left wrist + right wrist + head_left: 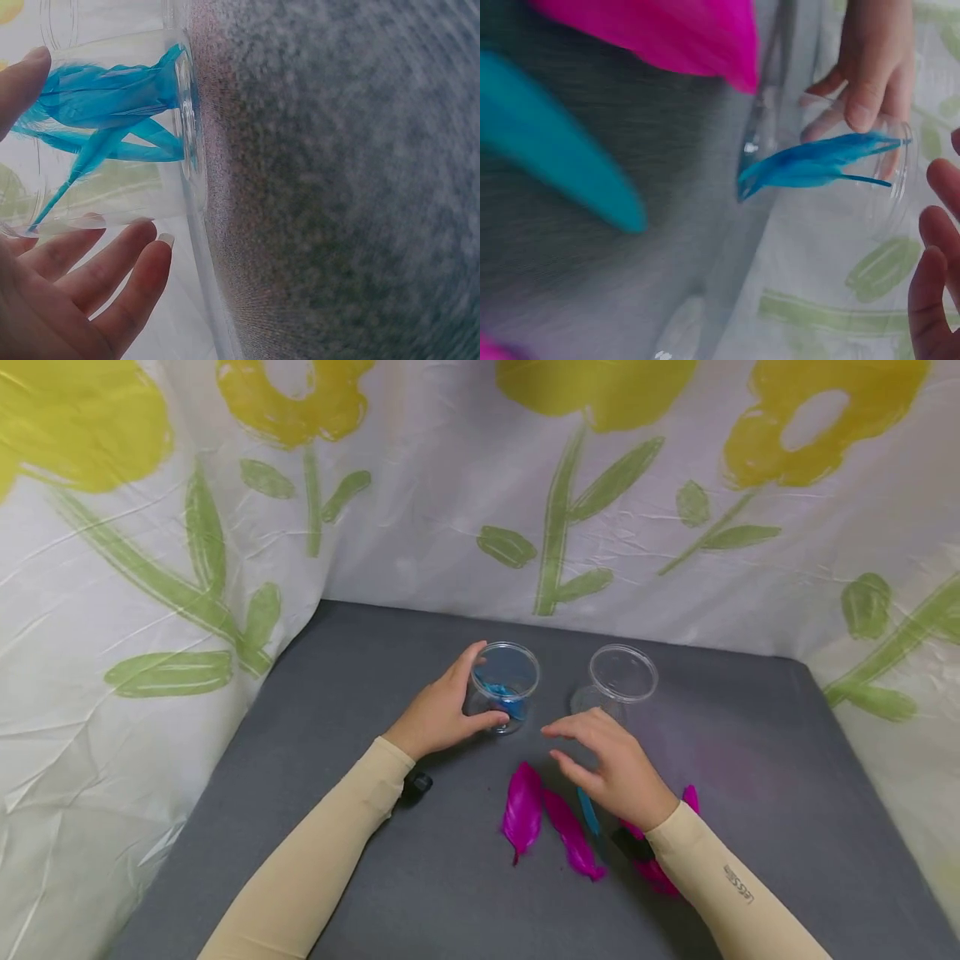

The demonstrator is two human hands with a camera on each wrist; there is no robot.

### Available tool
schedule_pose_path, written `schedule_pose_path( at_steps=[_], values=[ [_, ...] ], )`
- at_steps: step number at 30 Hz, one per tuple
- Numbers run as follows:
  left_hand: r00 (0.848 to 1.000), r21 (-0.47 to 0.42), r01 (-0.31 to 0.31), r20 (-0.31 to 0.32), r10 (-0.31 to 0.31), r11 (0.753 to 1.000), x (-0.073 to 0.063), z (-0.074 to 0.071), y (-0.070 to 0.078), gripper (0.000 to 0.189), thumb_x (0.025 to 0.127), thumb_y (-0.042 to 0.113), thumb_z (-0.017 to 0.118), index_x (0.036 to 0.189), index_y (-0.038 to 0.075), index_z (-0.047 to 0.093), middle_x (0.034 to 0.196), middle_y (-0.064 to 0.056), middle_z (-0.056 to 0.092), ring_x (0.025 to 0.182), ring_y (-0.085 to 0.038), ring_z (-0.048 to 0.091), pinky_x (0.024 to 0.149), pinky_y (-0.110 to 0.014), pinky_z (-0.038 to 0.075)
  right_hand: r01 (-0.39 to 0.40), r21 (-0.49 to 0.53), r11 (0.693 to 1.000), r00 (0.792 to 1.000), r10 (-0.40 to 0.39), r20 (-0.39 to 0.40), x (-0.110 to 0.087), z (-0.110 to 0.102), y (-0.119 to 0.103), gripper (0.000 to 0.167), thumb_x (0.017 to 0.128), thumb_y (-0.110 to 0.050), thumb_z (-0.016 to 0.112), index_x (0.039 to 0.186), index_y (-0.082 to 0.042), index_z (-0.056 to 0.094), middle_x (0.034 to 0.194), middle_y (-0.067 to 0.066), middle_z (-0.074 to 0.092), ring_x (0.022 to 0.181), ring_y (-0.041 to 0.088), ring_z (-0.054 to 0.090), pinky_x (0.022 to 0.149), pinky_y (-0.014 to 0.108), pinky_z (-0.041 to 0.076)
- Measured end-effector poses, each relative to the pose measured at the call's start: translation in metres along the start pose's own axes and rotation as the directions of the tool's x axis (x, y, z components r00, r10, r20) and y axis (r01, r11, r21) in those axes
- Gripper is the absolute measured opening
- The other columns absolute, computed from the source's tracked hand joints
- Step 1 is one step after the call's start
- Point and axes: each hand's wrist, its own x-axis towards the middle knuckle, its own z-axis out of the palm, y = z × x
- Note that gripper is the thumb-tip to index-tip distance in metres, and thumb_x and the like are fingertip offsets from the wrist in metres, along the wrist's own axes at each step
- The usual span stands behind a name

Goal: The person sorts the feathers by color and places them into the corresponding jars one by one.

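Note:
My left hand (441,712) holds a clear plastic jar (506,670) that stands on the table, thumb on the near side and fingers around the far side. Inside the jar lie blue feathers (109,97), several of their quills pointing toward the rim. To the right of that jar, my right hand (617,770) hovers with its fingers loosely bent and nothing between them. Below its fingers a blue feather (588,812) lies on the table, partly hidden by the hand. A second clear jar (624,673) stands just beyond the right hand.
Magenta feathers (522,810) lie on the near part of the grey table (420,893), some partly under the right wrist. A white curtain (420,527) with painted yellow flowers hangs along the back and sides.

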Motion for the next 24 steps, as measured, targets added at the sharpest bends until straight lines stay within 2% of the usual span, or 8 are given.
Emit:
schedule_pose_path(
  at_steps=[5, 13, 18, 24],
  values=[
    [1.0, 0.004, 0.014, 0.003, -0.014, 1.0, 0.0, -0.001, 0.0, 0.114, 0.091, 0.068, 0.078, 0.173, 0.037, 0.005, 0.171, 0.0, 0.044, 0.149, -0.028, 0.056, 0.115, -0.055, 0.052, -0.011, -0.011, 1.0, 0.999, 0.012, 0.047, -0.028, -0.007, -0.004, 0.042, 0.089, -0.006, 0.087, 0.127, -0.02, 0.074, 0.123, -0.007, 0.077, 0.113, 0.012, 0.067, 0.1, 0.024, 0.053],
    [1.0, -0.014, 0.018, 0.003, -0.018, 1.0, 0.0, 0.001, 0.002, 0.115, 0.09, 0.069, 0.078, 0.174, 0.034, 0.008, 0.171, -0.002, 0.045, 0.142, -0.027, 0.06, 0.106, -0.054, 0.057, -0.046, -0.031, 0.998, 0.993, 0.049, 0.107, -0.069, -0.016, -0.009, 0.045, 0.088, -0.004, 0.087, 0.126, -0.024, 0.074, 0.12, -0.009, 0.076, 0.11, 0.007, 0.065, 0.091, 0.013, 0.049],
    [1.0, -0.011, 0.013, 0.0, -0.013, 1.0, 0.0, 0.002, 0.001, 0.115, 0.09, 0.069, 0.079, 0.174, 0.035, 0.008, 0.171, -0.002, 0.045, 0.14, -0.027, 0.061, 0.104, -0.053, 0.057, -0.018, -0.056, 0.998, 0.991, 0.025, 0.129, -0.088, -0.02, -0.011, 0.038, 0.085, -0.001, 0.086, 0.117, -0.019, 0.077, 0.114, -0.011, 0.075, 0.101, 0.006, 0.062, 0.09, 0.013, 0.048],
    [1.0, -0.005, 0.014, -0.005, -0.014, 1.0, 0.001, 0.002, 0.002, 0.114, 0.09, 0.065, 0.08, 0.174, 0.032, 0.009, 0.17, -0.002, 0.045, 0.137, -0.026, 0.061, 0.102, -0.053, 0.058, 0.069, -0.143, 0.987, 0.985, -0.044, 0.168, -0.102, -0.024, -0.009, 0.032, 0.083, 0.002, 0.082, 0.107, -0.019, 0.079, 0.11, -0.013, 0.074, 0.098, 0.007, 0.062, 0.089, 0.02, 0.051]
  ],
)
